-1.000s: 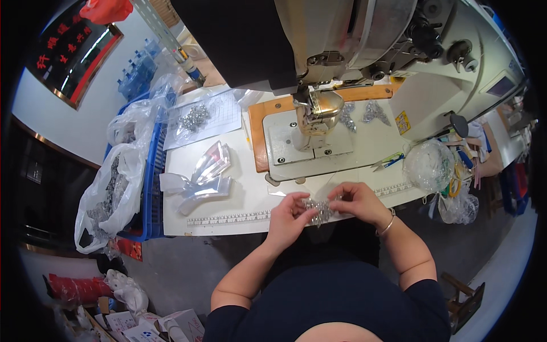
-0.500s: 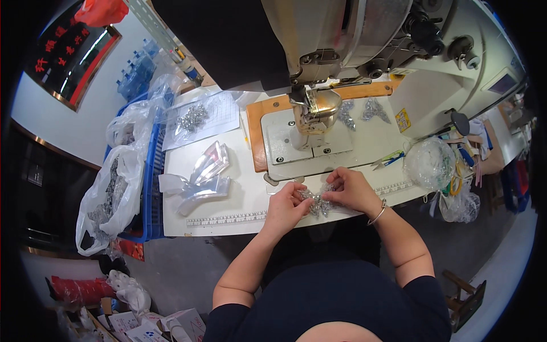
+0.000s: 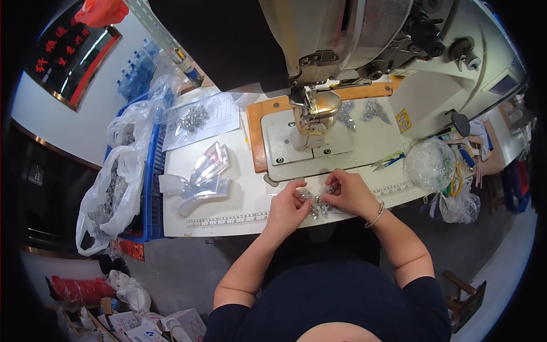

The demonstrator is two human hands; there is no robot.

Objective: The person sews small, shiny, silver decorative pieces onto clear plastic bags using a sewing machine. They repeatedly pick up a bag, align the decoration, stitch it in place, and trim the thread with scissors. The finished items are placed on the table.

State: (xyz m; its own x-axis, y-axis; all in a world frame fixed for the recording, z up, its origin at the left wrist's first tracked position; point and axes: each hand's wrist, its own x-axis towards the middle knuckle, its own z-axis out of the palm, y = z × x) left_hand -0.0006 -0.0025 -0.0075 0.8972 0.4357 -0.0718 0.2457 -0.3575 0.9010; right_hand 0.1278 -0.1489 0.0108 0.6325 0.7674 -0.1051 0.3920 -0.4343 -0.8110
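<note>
A silvery, sparkling beaded appliqué (image 3: 317,211) is pinched between my two hands at the front edge of the white sewing table (image 3: 250,196). My left hand (image 3: 288,210) has its fingers curled on the left side of it. On the other side, the thumb and fingers of my right hand (image 3: 348,194) close on its right part. My fingers cover much of its upper edge. Just beyond my hands stands an industrial sewing machine (image 3: 279,142) with a metal plate and wooden surround. Two similar glittering pieces (image 3: 375,110) lie behind its needle area.
Clear plastic pieces (image 3: 206,188) and a paper sheet (image 3: 225,122) bearing a silvery pile (image 3: 194,118) lie left. Beside them, a blue crate (image 3: 152,194) holds filled plastic bags (image 3: 122,165). Small snips (image 3: 389,159) and a clear-wrapped bundle (image 3: 430,164) are right. A printed ruler (image 3: 228,219) edges the table.
Both hands stay in nearly the same place on the appliqué. My fingers shift slightly, and the piece looks a little turned between them.
</note>
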